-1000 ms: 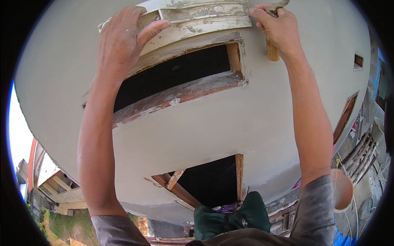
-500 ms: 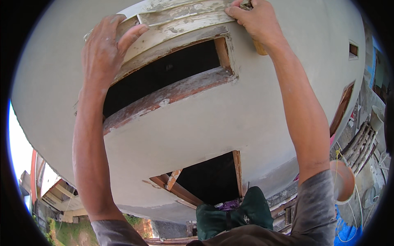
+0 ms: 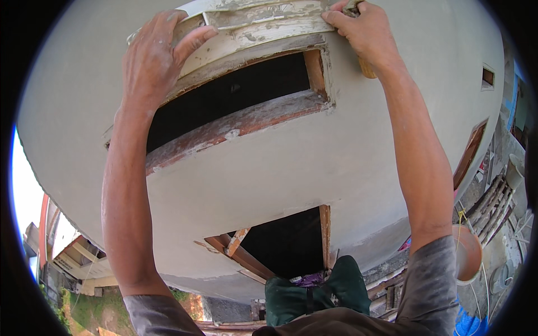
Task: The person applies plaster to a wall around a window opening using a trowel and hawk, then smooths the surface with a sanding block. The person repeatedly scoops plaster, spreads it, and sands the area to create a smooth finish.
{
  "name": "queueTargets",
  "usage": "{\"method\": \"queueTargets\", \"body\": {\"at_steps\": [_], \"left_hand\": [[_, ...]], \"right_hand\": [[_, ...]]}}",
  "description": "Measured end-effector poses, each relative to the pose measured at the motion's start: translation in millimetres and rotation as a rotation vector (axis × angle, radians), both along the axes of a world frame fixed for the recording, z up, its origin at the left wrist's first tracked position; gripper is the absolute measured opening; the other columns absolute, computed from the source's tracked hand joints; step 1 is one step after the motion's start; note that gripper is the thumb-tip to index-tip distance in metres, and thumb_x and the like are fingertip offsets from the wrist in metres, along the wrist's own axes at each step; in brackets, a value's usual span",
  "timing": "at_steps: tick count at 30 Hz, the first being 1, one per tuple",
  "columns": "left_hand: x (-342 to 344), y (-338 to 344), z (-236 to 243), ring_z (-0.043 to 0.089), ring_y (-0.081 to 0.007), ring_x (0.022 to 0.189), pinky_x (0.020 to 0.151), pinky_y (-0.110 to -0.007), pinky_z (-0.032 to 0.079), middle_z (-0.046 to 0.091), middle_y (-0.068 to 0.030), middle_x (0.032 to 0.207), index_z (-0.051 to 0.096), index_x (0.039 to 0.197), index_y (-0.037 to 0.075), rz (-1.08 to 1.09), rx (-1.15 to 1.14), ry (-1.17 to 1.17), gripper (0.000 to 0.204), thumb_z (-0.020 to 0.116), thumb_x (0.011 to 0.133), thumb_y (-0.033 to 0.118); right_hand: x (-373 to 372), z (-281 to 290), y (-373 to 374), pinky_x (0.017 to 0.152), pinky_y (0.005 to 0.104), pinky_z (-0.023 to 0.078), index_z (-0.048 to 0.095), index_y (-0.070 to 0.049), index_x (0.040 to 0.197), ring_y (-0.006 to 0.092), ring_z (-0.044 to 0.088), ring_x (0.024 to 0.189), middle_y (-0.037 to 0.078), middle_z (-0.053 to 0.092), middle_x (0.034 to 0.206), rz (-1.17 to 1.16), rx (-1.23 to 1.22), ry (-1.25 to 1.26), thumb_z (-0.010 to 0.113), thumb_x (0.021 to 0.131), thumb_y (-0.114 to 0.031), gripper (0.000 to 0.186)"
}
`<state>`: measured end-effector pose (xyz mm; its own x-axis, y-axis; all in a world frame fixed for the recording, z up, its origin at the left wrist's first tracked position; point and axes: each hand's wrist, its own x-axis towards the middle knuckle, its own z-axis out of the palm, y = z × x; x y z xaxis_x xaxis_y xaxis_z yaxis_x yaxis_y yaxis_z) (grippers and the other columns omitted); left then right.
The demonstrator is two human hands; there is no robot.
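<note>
A long, plaster-smeared white strip (image 3: 263, 25) runs along the top of the view, above a wood-framed window opening (image 3: 230, 92) in the grey plastered wall. My left hand (image 3: 157, 59) grips the strip at its left part, thumb out to the right. My right hand (image 3: 367, 36) is at the strip's right end, closed round a tool with a wooden handle (image 3: 367, 68), thumb and forefinger against the strip; the tool's head is mostly hidden.
A second, lower opening (image 3: 283, 243) with wooden trim is by my legs. At lower right are an orange bucket (image 3: 468, 255), stacked poles (image 3: 487, 204), a rope and blue sheeting (image 3: 471, 318). At lower left are neighbouring buildings (image 3: 78, 257) and grassy ground.
Both hands and the strip shifted left and slightly down in the view around half a second ago, and now sit a little back to the right. Both grips persist.
</note>
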<state>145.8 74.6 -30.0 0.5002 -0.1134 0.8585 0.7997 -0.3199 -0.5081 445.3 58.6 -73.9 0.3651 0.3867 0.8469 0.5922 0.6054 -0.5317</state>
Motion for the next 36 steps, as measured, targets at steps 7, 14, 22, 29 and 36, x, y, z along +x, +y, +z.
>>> {"method": "queueTargets", "body": {"at_steps": [7,14,22,29,36], "left_hand": [[-3,3,6,0.064,-0.0343,0.096,0.083,-0.041,0.051,0.067,-0.0148,0.104,0.065,0.113,0.003,0.026,-0.048,-0.014,0.049,0.069,0.088,0.045],[-3,3,5,0.065,-0.0341,0.095,0.083,-0.039,0.051,0.068,-0.0141,0.104,0.065,0.113,0.004,-0.01,-0.074,-0.035,0.048,0.071,0.087,0.043],[-3,4,6,0.066,-0.0337,0.094,0.082,-0.039,0.052,0.068,-0.0142,0.104,0.065,0.113,0.004,-0.002,-0.069,-0.038,0.051,0.072,0.086,0.046],[-4,4,7,0.066,-0.0326,0.094,0.081,-0.039,0.052,0.068,-0.0138,0.103,0.066,0.112,0.005,-0.028,-0.06,-0.016,0.051,0.072,0.085,0.048],[-2,3,3,0.064,-0.0338,0.095,0.083,-0.042,0.05,0.066,-0.0161,0.103,0.064,0.11,0.002,0.038,-0.019,-0.016,0.053,0.07,0.086,0.049]], "right_hand": [[-2,-2,-4,0.076,0.0357,0.052,0.068,0.004,0.09,0.0233,0.067,0.08,0.017,0.071,0.085,0.004,0.031,-0.017,0.068,0.082,-0.017,0.022],[-2,-2,-4,0.075,0.0352,0.052,0.069,0.004,0.089,0.0233,0.067,0.079,0.017,0.071,0.083,-0.025,0.009,-0.005,0.068,0.082,-0.016,0.021],[-3,0,-5,0.076,0.036,0.052,0.069,0.004,0.091,0.0233,0.066,0.08,0.017,0.07,0.084,-0.01,0.019,-0.018,0.068,0.082,-0.016,0.022],[1,-1,-3,0.075,0.0358,0.051,0.068,0.003,0.09,0.0226,0.065,0.079,0.015,0.07,0.084,-0.05,-0.036,0.013,0.069,0.082,-0.017,0.022],[16,-3,18,0.076,0.025,0.046,0.07,-0.007,0.099,0.0085,0.056,0.076,-0.001,0.062,0.08,-0.099,-0.03,-0.113,0.075,0.083,-0.035,0.032]]}}
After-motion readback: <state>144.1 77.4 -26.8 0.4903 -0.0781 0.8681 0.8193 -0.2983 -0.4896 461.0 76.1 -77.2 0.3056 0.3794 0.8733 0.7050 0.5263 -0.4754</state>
